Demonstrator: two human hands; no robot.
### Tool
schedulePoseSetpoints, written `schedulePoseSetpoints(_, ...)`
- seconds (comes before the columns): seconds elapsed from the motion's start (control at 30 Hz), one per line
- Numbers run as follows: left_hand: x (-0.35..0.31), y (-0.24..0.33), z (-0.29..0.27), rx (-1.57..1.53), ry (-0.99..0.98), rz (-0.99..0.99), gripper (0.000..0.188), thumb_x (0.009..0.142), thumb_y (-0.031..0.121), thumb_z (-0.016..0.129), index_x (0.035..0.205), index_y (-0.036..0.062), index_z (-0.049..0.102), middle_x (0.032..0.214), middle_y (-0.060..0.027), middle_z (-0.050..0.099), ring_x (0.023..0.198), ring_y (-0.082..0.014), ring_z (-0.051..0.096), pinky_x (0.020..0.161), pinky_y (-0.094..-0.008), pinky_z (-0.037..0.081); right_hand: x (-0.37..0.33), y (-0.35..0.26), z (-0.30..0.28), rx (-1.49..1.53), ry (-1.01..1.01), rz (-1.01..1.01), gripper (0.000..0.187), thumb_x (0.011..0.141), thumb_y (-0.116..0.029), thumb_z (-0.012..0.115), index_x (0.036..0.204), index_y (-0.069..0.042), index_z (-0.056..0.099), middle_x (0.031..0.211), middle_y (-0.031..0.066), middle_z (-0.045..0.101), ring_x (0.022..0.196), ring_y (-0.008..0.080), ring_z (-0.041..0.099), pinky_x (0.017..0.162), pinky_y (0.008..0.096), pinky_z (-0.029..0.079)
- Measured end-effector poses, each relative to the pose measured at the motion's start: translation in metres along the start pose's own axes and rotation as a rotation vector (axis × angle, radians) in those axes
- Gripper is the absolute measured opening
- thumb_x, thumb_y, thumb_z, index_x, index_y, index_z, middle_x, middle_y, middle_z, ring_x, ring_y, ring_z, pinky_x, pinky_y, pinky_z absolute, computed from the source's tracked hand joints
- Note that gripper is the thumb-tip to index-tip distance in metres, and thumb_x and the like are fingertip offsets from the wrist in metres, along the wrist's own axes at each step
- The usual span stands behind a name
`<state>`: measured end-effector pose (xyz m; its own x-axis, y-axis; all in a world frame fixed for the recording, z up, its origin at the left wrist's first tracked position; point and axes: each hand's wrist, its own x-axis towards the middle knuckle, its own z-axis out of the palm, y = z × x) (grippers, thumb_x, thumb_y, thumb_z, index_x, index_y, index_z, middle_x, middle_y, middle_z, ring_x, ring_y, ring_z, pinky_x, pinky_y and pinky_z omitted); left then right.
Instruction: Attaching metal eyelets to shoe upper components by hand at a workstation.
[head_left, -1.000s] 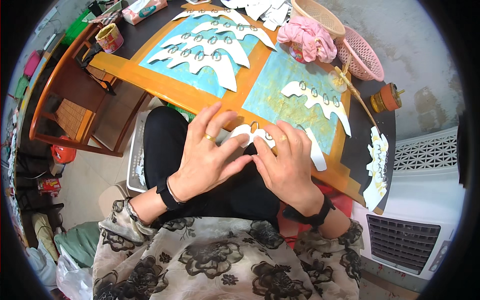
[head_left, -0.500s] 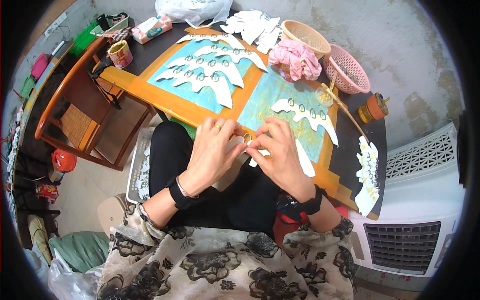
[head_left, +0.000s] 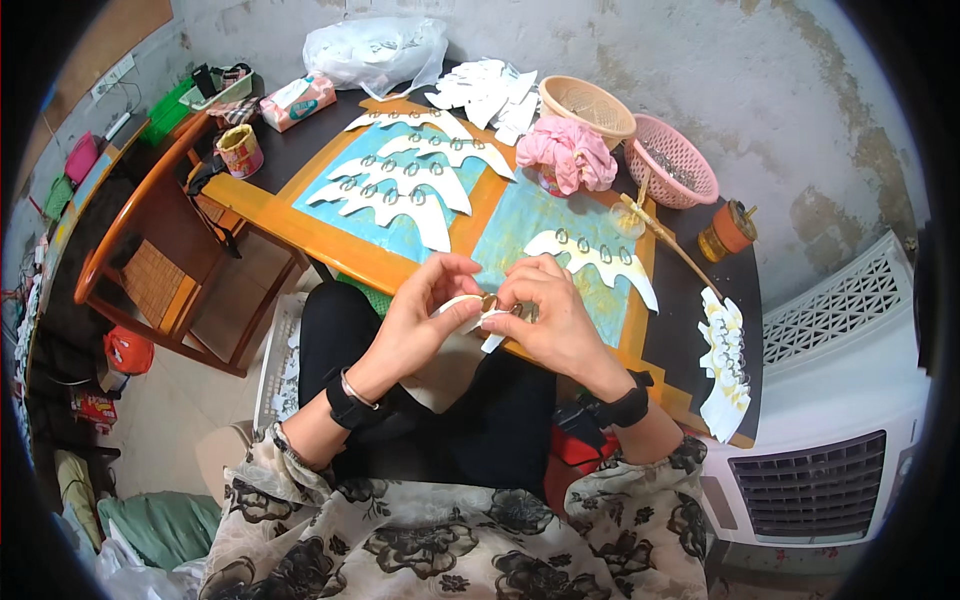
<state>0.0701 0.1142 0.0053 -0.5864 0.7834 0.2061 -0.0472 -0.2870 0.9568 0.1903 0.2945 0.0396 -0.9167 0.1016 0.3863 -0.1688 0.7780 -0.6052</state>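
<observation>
Both my hands meet at the table's front edge, over my lap. Between the thumb and fingers of my left hand (head_left: pixel 425 312) is one end of a white scalloped strip (head_left: pixel 493 343), which looks like stiff fabric or card. My right hand (head_left: pixel 552 315) pinches the same strip, and its fingers hide much of it. Metal rings (head_left: pixel 489 302) show between the fingertips. On the blue sheet just beyond my right hand lies another white scalloped strip (head_left: pixel 598 262) with rings along it. Several similar ringed strips (head_left: pixel 400 202) lie in rows farther left.
At the back are a pile of white pieces (head_left: pixel 487 92), a peach basket (head_left: pixel 600 122), a pink basket (head_left: pixel 690 185) and a pink cloth bundle (head_left: pixel 570 150). A stick (head_left: pixel 672 240) lies beside an orange-brown jar (head_left: pixel 730 232). Glued-looking white strips (head_left: pixel 727 370) overlap at the right edge. A wooden chair (head_left: pixel 165 230) stands left.
The view has shifted slightly. My fingers have turned the strip, and its rings show more clearly between them. The white end that stuck out right of my right hand no longer shows there.
</observation>
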Motion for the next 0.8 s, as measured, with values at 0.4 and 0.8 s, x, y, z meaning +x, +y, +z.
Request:
schedulePoseSetpoints(0.4, 0.014, 0.024, -0.016, -0.379, -0.029, -0.390, 0.032, 0.111, 0.034, 0.059, 0.128, 0.0071, 0.060, 0.103, -0.0039, 0.070, 0.098, -0.0127, 0.068, 0.091, -0.0281, 0.053, 0.010, -0.004, -0.010, 0.345, -0.084, 0.057, 0.021, 0.082, -0.013, 0.087, 0.082, -0.003, 0.068, 0.085, 0.0073, 0.068, 0.082, 0.0219, 0.065, 0.081, 0.0364, 0.047)
schedulePoseSetpoints(0.8, 0.012, 0.015, -0.004, -0.060, 0.099, -0.190, 0.022, 0.104, 0.026, 0.074, 0.105, 0.0039, 0.072, 0.092, 0.0013, 0.074, 0.081, -0.0040, 0.065, 0.076, -0.0258, 0.054, 0.016, -0.004, -0.001, 0.515, -0.062, 0.276, 0.018, 0.091, -0.013, 0.084, 0.094, 0.002, 0.073, 0.084, 0.0013, 0.068, 0.082, 0.0065, 0.058, 0.074, 0.0258, 0.048)
